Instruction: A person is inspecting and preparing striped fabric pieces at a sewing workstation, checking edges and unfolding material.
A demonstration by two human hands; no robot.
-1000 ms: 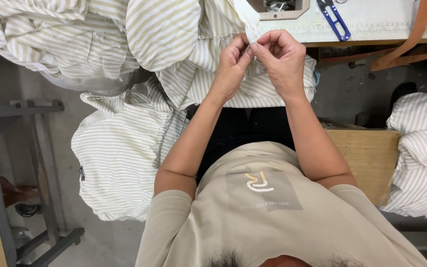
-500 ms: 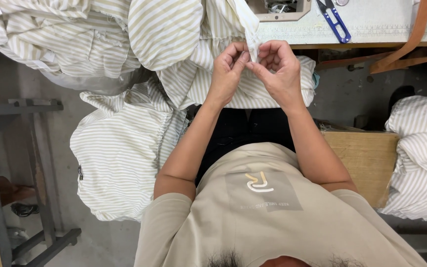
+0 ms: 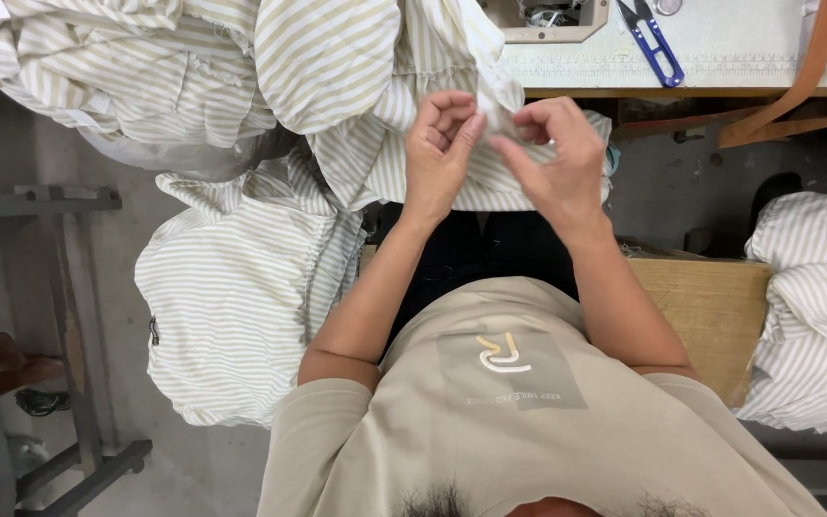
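Both hands meet at the near edge of the desk [image 3: 720, 57]. The left hand [image 3: 442, 153] and right hand [image 3: 552, 153] each have a grip pinched together on the striped fabric [image 3: 500, 96]. Blue snips [image 3: 653, 40] lie far right.

One camera on the person's head looks steeply down, close over both forearms, lap and the table edge [image 3: 624, 93].

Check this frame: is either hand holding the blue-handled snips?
No, the blue-handled snips lie on the table top, while the left hand and right hand both pinch the striped fabric below it.
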